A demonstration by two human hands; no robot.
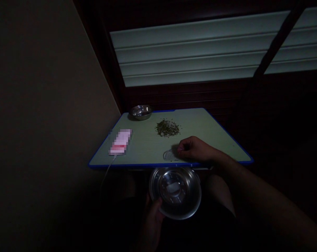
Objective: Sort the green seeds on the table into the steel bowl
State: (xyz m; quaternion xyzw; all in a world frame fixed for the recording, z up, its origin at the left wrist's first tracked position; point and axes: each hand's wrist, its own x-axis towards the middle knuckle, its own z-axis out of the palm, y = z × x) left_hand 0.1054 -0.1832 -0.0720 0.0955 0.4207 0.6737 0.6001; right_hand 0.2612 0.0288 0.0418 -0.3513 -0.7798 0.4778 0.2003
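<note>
My left hand (pixel 153 218) grips the rim of a steel bowl (pixel 175 191) and holds it just below the near edge of a small pale table with a blue rim (pixel 171 164). A few pale bits lie in the bowl's bottom. My right hand (pixel 194 148) rests on the tabletop near the front edge, its fingers curled and pinched together beside a faint round mark (pixel 168 154). What the fingers hold is too small to make out. A pile of small greenish-brown grains (pixel 167 128) lies on the table beyond that hand.
A second steel bowl (pixel 140 112) sits at the table's far left corner. A phone (pixel 120 141) with a white cable (pixel 107 171) lies at the left side. A wall stands to the left, a louvred window (pixel 200 52) behind. The room is dark.
</note>
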